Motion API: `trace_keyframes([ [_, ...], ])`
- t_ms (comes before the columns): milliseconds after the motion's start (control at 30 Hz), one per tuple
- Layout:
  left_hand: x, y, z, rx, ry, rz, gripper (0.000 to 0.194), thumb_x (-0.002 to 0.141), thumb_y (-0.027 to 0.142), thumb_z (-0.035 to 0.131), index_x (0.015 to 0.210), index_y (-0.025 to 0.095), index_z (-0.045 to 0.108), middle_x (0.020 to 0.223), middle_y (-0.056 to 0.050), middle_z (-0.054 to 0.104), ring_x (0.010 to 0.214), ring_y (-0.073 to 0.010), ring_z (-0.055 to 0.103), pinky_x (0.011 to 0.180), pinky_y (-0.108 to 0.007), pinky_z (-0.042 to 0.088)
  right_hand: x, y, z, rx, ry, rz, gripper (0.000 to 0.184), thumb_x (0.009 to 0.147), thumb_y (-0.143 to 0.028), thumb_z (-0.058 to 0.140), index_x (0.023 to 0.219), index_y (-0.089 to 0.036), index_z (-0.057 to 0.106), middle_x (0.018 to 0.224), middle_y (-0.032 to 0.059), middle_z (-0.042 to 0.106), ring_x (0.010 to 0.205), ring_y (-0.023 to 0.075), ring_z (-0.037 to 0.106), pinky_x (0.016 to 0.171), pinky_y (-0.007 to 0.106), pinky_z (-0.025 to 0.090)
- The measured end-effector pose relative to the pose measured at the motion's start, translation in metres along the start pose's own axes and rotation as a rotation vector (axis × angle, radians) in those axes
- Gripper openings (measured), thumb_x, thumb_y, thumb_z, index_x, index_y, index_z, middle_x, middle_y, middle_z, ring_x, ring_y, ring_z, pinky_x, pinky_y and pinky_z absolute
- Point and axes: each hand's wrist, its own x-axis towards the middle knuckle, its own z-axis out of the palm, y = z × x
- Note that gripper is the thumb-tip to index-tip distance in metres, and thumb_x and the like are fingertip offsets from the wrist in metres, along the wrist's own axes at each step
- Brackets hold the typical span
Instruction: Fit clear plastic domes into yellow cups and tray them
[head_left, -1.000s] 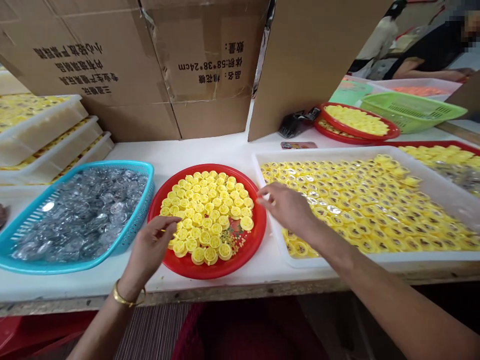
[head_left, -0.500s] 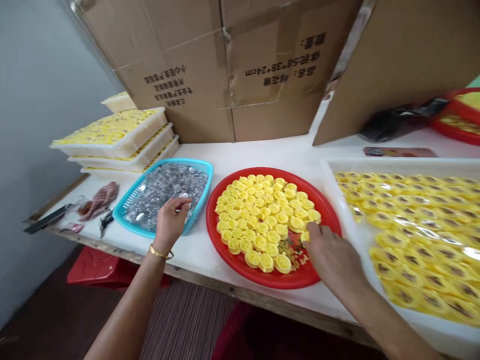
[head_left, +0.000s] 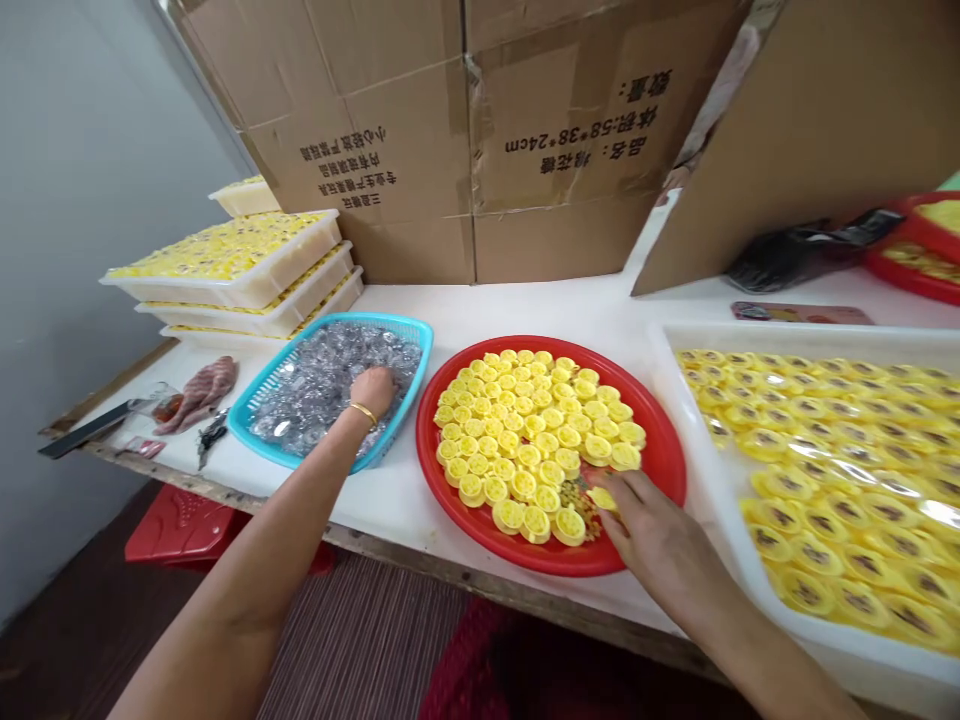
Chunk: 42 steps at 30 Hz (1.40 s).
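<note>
My left hand (head_left: pixel 375 388) is down in the blue plastic basket (head_left: pixel 426 345), its fingers curled among clear, shiny plastic pieces (head_left: pixel 315 375). The fingertips are hidden, so whatever they grip does not show. Between the thumb and fingers of my right hand (head_left: pixel 637 510) is a small yellow round cup (head_left: pixel 602 498), held just over the front right of a red round tray (head_left: pixel 671 470). Many similar yellow cups (head_left: pixel 517 420) stand close together on that tray. Small loose yellowish bits lie in a bare patch beside my right hand.
A white tray (head_left: pixel 664 345) of yellow cups with dark centres stands on the right. Stacked white trays (head_left: pixel 240 290) fill the back left. Cardboard (head_left: pixel 405 240) walls off the rear. Keys (head_left: pixel 212 435) and a patterned cloth (head_left: pixel 202 390) lie left of the basket.
My left hand has moved forward and right, down into the clear pieces. My right hand has drawn slightly left and toward me, and the yellow cup in it now shows more fully.
</note>
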Motion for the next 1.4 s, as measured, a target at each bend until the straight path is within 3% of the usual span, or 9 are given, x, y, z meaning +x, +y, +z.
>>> trace_keyframes([
  [167,-0.009,-0.011,-0.011,0.008,0.014,-0.056,0.021,0.079,0.029,0.050,0.078,0.017,0.068,0.079,-0.009,0.068,0.081,-0.0258,0.061,0.069,-0.030,0.042,-0.003,-0.008,-0.003,0.115,0.050,0.149,0.043,0.084,-0.020,0.050,0.127,-0.015,0.047,0.107,0.0135,0.062,0.094,0.0260,0.065,0.080,0.039,0.056],
  [333,-0.025,-0.019,-0.027,-0.052,0.086,-0.132,0.016,0.072,0.032,0.057,0.064,0.019,0.059,0.052,0.003,0.050,0.057,-0.0144,0.048,0.059,-0.022,0.033,-0.003,-0.007,-0.010,0.113,0.011,0.216,0.044,0.081,-0.014,0.054,0.124,-0.014,0.051,0.108,0.0140,0.061,0.096,0.0271,0.064,0.082,0.041,0.055],
  [533,-0.063,0.007,-0.046,-0.497,0.317,-0.147,0.009,0.061,0.019,0.070,0.062,0.017,0.061,0.065,0.006,0.064,0.065,-0.0104,0.057,0.063,-0.020,0.040,-0.003,-0.008,-0.014,0.112,0.027,0.218,0.046,0.077,-0.007,0.055,0.124,-0.011,0.053,0.107,0.0158,0.061,0.099,0.0295,0.062,0.086,0.044,0.054],
  [600,-0.080,0.026,-0.047,-0.723,0.285,-0.082,0.009,0.062,0.018,0.070,0.062,0.016,0.061,0.074,0.004,0.069,0.073,-0.0132,0.064,0.068,-0.023,0.047,-0.002,-0.008,-0.013,0.192,0.068,0.254,0.044,0.079,-0.010,0.056,0.124,-0.013,0.053,0.108,0.0149,0.061,0.097,0.0283,0.063,0.085,0.044,0.054],
  [700,-0.104,0.063,-0.038,-1.035,0.046,0.066,0.011,0.066,0.022,0.068,0.065,0.016,0.058,0.076,-0.001,0.070,0.071,-0.0140,0.065,0.065,-0.026,0.052,-0.002,-0.009,-0.011,0.389,0.177,0.332,0.037,0.083,-0.017,0.058,0.120,-0.017,0.056,0.109,0.0124,0.062,0.100,0.0252,0.062,0.090,0.043,0.053],
  [867,-0.138,0.128,-0.014,-1.078,-0.167,0.251,0.016,0.077,0.031,0.062,0.073,0.016,0.062,0.064,0.000,0.064,0.054,-0.0123,0.060,0.049,-0.023,0.048,-0.003,-0.021,-0.010,0.880,0.288,0.433,0.030,0.085,-0.027,0.059,0.115,-0.023,0.058,0.114,0.0084,0.060,0.106,0.0203,0.061,0.087,0.036,0.055],
  [967,-0.150,0.158,-0.006,-0.985,-0.023,0.382,0.013,0.080,0.025,0.059,0.071,0.016,0.061,0.063,0.000,0.062,0.053,-0.0115,0.058,0.051,-0.024,0.046,-0.002,-0.031,-0.010,1.087,0.315,0.452,0.034,0.083,-0.029,0.063,0.116,-0.024,0.056,0.116,0.0079,0.060,0.108,0.0198,0.060,0.085,0.033,0.056],
  [1133,-0.160,0.178,0.000,-0.794,0.259,0.664,0.010,0.083,0.011,0.055,0.077,0.016,0.061,0.070,-0.001,0.062,0.062,-0.0120,0.058,0.059,-0.024,0.047,0.000,-0.036,-0.013,1.014,0.325,0.422,0.038,0.081,-0.027,0.066,0.117,-0.024,0.056,0.110,0.0070,0.063,0.101,0.0186,0.062,0.083,0.032,0.055],
  [1400,-0.172,0.174,0.000,-0.839,0.194,0.814,0.017,0.087,0.015,0.057,0.103,0.018,0.061,0.100,-0.007,0.068,0.091,-0.0155,0.065,0.080,-0.029,0.054,-0.002,-0.030,-0.037,0.894,0.288,0.303,0.027,0.084,-0.020,0.061,0.111,-0.024,0.062,0.107,0.0064,0.062,0.097,0.0172,0.062,0.076,0.028,0.055],
])
